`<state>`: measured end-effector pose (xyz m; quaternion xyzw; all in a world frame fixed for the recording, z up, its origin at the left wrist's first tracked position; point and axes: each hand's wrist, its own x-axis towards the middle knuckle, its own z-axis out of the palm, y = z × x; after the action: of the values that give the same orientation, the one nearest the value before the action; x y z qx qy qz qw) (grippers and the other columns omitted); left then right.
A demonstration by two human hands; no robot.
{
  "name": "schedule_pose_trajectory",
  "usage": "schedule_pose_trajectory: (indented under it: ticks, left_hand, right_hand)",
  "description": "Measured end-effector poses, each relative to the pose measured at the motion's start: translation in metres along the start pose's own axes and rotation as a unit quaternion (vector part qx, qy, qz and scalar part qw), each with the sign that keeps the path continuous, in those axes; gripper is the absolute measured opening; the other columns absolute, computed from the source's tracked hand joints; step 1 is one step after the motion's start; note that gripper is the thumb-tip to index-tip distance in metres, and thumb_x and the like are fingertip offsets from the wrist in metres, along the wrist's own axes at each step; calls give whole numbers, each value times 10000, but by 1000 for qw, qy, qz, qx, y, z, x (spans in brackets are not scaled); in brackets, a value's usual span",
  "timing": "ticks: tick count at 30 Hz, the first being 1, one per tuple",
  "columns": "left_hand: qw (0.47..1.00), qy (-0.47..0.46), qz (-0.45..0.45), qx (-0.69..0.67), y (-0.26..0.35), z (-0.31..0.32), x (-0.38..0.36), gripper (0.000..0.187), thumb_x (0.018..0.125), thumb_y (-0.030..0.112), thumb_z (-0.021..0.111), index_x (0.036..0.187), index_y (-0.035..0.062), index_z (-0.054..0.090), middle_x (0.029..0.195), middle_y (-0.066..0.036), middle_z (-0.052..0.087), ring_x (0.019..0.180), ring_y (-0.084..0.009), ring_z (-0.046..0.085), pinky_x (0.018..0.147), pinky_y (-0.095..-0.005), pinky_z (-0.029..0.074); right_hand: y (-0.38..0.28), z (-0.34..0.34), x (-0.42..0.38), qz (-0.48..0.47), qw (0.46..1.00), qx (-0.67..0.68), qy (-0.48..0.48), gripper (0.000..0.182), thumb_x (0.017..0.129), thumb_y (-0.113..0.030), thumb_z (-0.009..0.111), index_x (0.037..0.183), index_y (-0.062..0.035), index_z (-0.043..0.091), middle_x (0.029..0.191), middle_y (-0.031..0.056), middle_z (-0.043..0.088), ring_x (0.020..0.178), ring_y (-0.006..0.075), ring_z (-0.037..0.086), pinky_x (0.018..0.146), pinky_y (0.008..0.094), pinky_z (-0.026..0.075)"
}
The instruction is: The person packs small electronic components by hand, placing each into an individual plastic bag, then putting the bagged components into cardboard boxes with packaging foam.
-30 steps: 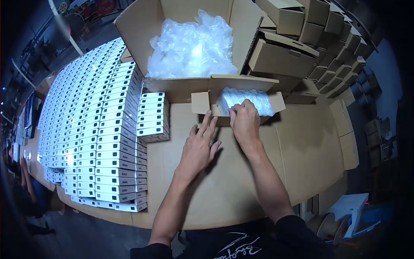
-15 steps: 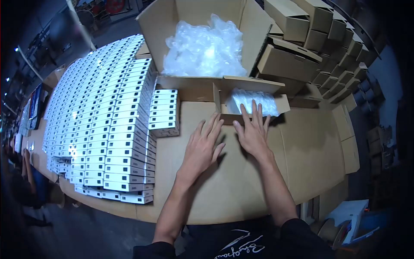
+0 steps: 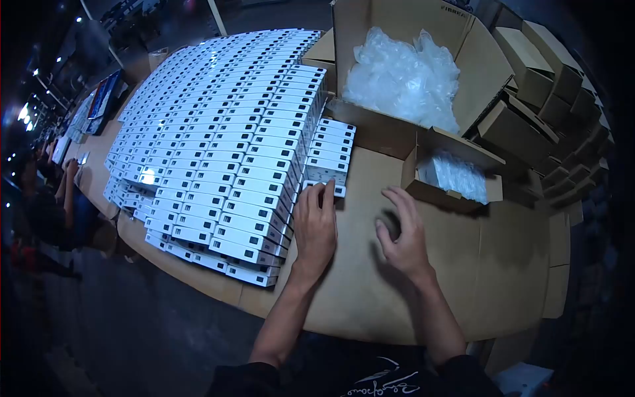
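head cam: left hand (image 3: 316, 228) has its fingers close together and slightly bent, tips on a small white box (image 3: 339, 190) at the near end of the short row of boxes (image 3: 331, 147). thumb side is hidden, so i can't tell if it's a real grip or just a touch. right hand (image 3: 405, 235) is empty and half open over the desk (image 3: 390, 284), thumb spread off the curved fingers, not touching any box. main worry imo is that left hand: if it only has the box by the fingertips, the box could slip or twist, and a sideways nudge could shove the row out of line. the big block of white boxes (image 3: 218, 152) is right beside that hand too, so a knuckle or forearm bumping its near corner could knock some loose. past the right hand, the small open carton (image 3: 430, 191) has a bubble-wrapped bundle (image 3: 456, 177) inside and its back flap up, so a careless sweep could catch the flap or turn the carton. behind that, the large carton (image 3: 489, 59) has a loose heap of clear plastic (image 3: 400, 79), which might snag on a sleeve if someone reached across.
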<state>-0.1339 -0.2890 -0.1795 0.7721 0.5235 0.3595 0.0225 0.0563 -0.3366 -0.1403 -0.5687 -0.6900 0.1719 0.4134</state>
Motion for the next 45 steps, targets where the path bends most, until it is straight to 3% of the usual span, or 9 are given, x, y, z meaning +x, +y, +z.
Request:
schedule_pose_trajectory:
  ticks: [6, 11, 14, 22, 27, 30, 35, 39, 45]
  left_hand:
    - [999, 34, 10, -9, 7, -6, -8, 306, 829, -10, 727, 1129, 28, 678, 1155, -157, 586, 1151, -361, 557, 995, -483, 439]
    - [988, 39, 35, -146, 38, -20, -18, 373, 764, -133, 698, 1099, 30, 674, 1189, -159, 561, 1242, -418, 538, 1018, -521, 479]
    - [980, 29, 70, -187, 47, -16, -14, 367, 750, -121, 734, 1077, 36, 683, 1209, -156, 557, 1245, -405, 547, 1013, -509, 492]
    - [945, -38, 95, -310, 76, -33, 49, 368, 767, 64, 844, 1082, 29, 658, 1136, -147, 629, 1059, -308, 638, 876, -386, 529]
    - [956, 37, 75, -280, 73, -30, 160, 148, 889, 71, 735, 995, -18, 683, 911, -130, 703, 805, -246, 671, 723, -334, 510]
    - [964, 57, 174, -193, 65, 8, 253, 217, 828, 86, 800, 997, -9, 704, 931, -158, 722, 826, -292, 696, 771, -371, 556]
    - [965, -217, 138, 54, 41, 64, 353, 261, 810, 110, 819, 1013, -21, 720, 961, -197, 749, 933, -352, 725, 852, -437, 571]
    - [981, -149, 70, -103, 39, 46, 372, 212, 899, 156, 726, 1007, -25, 704, 997, -214, 753, 956, -347, 737, 845, -428, 560]
    - [915, -71, -9, -398, 30, 47, 370, 217, 988, 148, 643, 1109, -29, 607, 798, -46, 659, 700, -103, 588, 656, -286, 501]
  right_hand:
    - [1, 12, 5, 153, 970, 168, -86, 607, 915, -101, 693, 1471, -44, 456, 1416, 209, 529, 1256, 362, 572, 1007, 427, 521]
    - [6, -10, 8, 318, 850, 394, -147, 673, 1027, -213, 649, 1598, -125, 303, 1320, 156, 582, 1137, 189, 612, 902, 364, 567]
    - [0, -28, 9, 330, 780, 514, -137, 612, 1043, -171, 624, 1586, -108, 349, 1239, 113, 624, 1113, 148, 606, 922, 332, 543]
    - [23, -46, 17, 226, 813, 534, -57, 206, 1042, -71, 587, 1220, -10, 670, 1156, 38, 658, 1048, 122, 639, 943, 285, 538]
    - [17, -93, 52, 73, 990, 124, -9, 196, 961, -6, 605, 1094, -34, 745, 1007, 69, 683, 916, 146, 613, 792, 285, 499]
    - [8, -116, 83, 30, 997, 31, 64, 239, 917, -48, 663, 1101, -143, 781, 925, 67, 573, 810, 172, 515, 739, 305, 448]
    - [12, -139, 140, 1, 994, -27, 105, 276, 901, -109, 647, 1154, -130, 757, 1147, 204, 601, 1061, 362, 618, 953, 435, 506]
    - [42, -139, 185, -25, 989, -53, 133, 332, 897, -151, 670, 1220, -160, 745, 1207, 253, 613, 1172, 412, 591, 1063, 449, 457]
    - [49, -139, 240, -25, 984, -82, 153, 448, 852, -324, 793, 1262, -153, 736, 1174, 216, 635, 1136, 352, 624, 1005, 410, 492]
